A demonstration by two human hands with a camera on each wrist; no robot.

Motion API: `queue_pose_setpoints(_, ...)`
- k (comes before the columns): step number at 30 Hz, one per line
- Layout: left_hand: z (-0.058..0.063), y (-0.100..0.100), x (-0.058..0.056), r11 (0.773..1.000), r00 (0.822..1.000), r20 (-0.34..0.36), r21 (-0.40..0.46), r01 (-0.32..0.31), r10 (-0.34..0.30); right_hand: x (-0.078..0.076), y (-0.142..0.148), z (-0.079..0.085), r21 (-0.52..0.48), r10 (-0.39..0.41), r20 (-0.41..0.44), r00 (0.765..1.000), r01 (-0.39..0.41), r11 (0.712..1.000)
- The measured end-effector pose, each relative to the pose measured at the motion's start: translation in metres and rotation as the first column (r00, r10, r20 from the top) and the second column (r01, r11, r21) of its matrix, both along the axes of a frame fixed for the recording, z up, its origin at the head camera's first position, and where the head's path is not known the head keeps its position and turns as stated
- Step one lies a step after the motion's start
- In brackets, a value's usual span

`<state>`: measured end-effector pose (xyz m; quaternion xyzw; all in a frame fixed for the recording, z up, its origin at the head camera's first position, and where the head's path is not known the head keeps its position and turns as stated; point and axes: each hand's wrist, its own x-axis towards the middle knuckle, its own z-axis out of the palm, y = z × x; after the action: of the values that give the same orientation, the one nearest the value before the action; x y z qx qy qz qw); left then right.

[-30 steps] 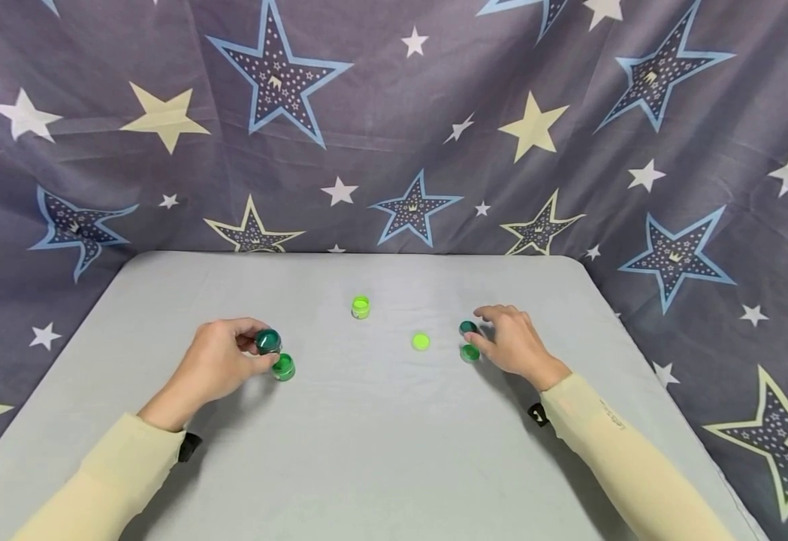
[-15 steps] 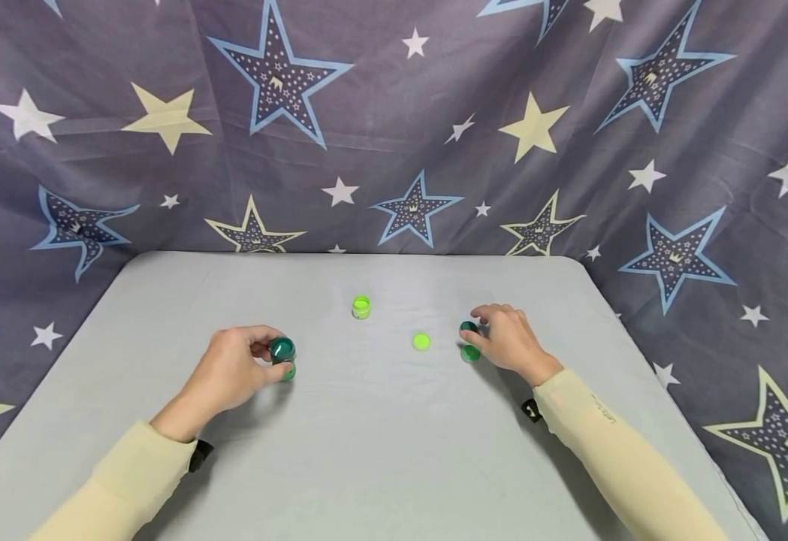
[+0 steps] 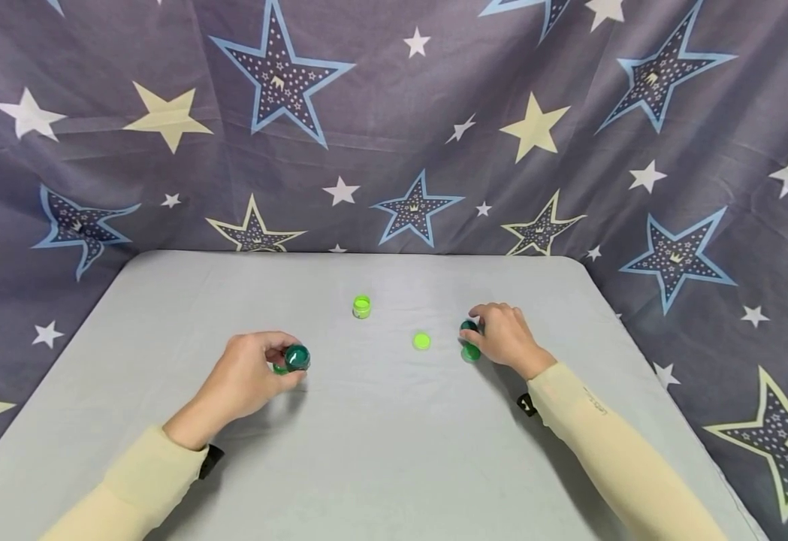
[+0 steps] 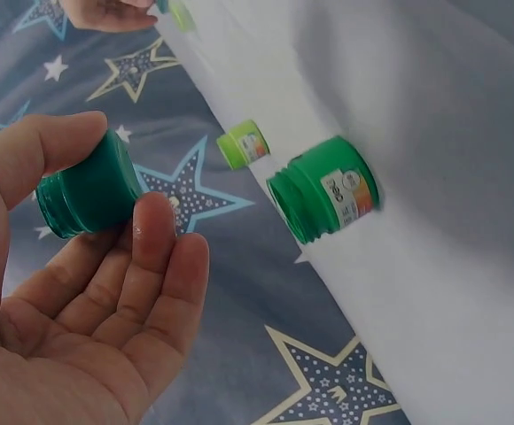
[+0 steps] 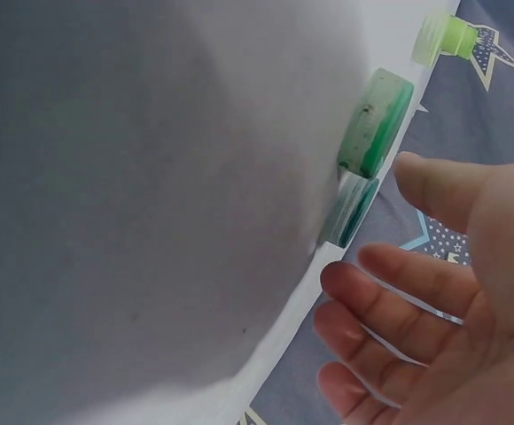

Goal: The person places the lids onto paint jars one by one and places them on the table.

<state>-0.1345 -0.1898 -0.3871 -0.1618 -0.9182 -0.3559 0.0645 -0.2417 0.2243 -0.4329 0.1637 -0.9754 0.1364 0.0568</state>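
My left hand [image 3: 248,379] pinches a dark teal paint jar [image 4: 93,190] between thumb and fingers, above the table. A green paint jar [image 4: 328,190], uncapped and labelled, stands on the cloth just beyond; in the head view the hand partly covers it. At right, my right hand [image 3: 507,338] hovers over two lids, its thumb and fingers spread apart around them. The dark teal lid [image 5: 353,211] lies behind the green lid [image 5: 377,124], close beside it. In the right wrist view a gap shows between the fingers and both lids.
A lime green jar [image 3: 362,306], uncapped, stands near the middle back of the white-covered table [image 3: 380,451]. Its lime-coloured lid [image 3: 421,341] lies to the right and nearer. A star-patterned curtain [image 3: 366,113] hangs behind the table and along its sides.
My left hand has carried the teal jar to the right, past the green jar, which is now partly behind the hand. My right hand has shifted slightly left, closer over the lids.
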Motion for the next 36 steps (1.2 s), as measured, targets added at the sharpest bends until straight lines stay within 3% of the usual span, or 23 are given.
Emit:
queue_pose_setpoints(7, -0.003, 0.007, 0.003, 0.999, 0.999, 0.008, 0.009, 0.032, -0.032, -0.003, -0.003, -0.002, 0.038, -0.004, 0.039, 0.999, 0.002, 0.999)
queue_pose_setpoints(23, -0.006, 0.021, 0.01, 0.998, 0.998, 0.015, 0.005, 0.064, -0.064, -0.005, -0.004, -0.006, 0.075, -0.002, 0.021, 1.0, 0.0, 0.997)
queue_pose_setpoints(36, -0.009, 0.03, 0.017, 0.997, 0.997, -0.012, 0.034, 0.072, -0.072, 0.004, -0.007, 0.001, 0.058, -0.011, -0.034, 0.999, 0.013, 0.998)
